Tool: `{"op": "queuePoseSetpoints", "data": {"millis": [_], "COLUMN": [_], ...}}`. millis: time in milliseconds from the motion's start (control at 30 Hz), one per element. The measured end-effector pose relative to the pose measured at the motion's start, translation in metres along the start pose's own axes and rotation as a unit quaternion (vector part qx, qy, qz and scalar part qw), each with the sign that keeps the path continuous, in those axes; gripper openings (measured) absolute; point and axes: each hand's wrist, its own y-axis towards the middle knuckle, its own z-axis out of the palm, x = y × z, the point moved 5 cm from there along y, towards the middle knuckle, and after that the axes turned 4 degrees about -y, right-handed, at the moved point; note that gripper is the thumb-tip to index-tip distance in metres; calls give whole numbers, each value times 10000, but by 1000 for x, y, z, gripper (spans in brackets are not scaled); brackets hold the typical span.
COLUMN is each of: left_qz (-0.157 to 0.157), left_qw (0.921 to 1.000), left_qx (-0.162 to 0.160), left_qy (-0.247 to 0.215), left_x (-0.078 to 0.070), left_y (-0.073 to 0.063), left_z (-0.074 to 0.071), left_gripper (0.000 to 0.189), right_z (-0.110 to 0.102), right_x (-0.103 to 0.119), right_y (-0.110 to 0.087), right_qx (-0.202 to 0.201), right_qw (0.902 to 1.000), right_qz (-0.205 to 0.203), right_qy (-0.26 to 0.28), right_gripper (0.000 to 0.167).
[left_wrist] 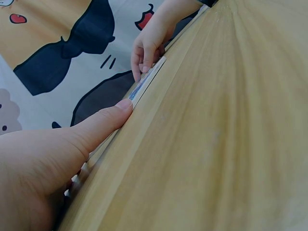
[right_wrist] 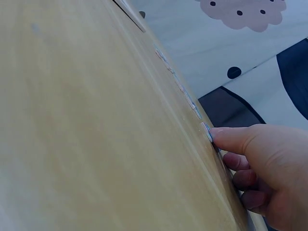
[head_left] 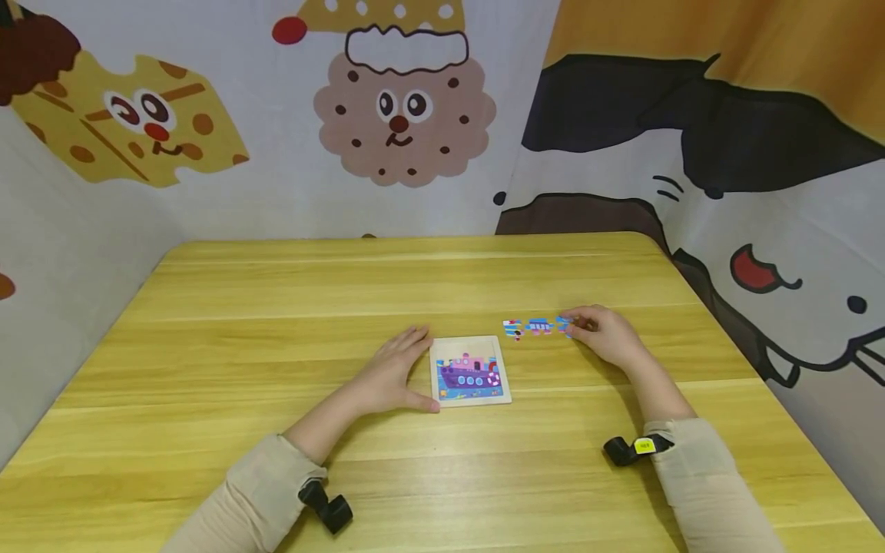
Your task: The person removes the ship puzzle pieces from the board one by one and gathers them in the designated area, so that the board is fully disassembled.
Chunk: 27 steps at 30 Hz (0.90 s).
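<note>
A wooden puzzle board (head_left: pixel 465 345) lies flat on the table, mostly filled with a purple and pink boat picture (head_left: pixel 467 379). Bare wood shows along its upper part. My left hand (head_left: pixel 389 376) rests at the board's left side, fingers spread, with the thumb at the near left corner. To the board's upper right, loose puzzle pieces (head_left: pixel 539 326) in blue, pink and purple form a short row. At the right end of this row, my right hand (head_left: pixel 605 332) pinches a puzzle piece (right_wrist: pixel 207 132) at table level, its other fingers curled under.
The wooden table (head_left: pixel 442 476) reaches a patterned cloth backdrop (head_left: pixel 263 207) at the back and sides. Small black cameras sit on both wrists, the left camera (head_left: pixel 330 508) and the right camera (head_left: pixel 625 451), over beige sleeves (head_left: pixel 270 480).
</note>
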Motion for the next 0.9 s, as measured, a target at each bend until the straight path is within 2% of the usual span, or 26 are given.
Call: {"op": "queuePoseSetpoints", "data": {"millis": [267,533,700,900], "left_qz": [23,19,17,10], "left_qw": [10000,9999,9999,10000], "left_qx": [-8,6,-4,-7], "left_qy": [41,112,111,98], "left_x": [0,1,2,1], "left_y": [0,0,-1,-1], "left_z": [0,2,3,4], "left_gripper": [115,116,116,117], "right_z": [-1,-3,-6,-6], "right_x": [0,2,17,40], "right_y": [-1,-1,-1,-3], "right_qx": [-50,-466,-732,-767], "right_qw": [9999,9983,9964,9953], "right_qz": [-32,62,-153,-301], "right_qy": [113,339,397,506], "right_gripper": [27,33,32,30]}}
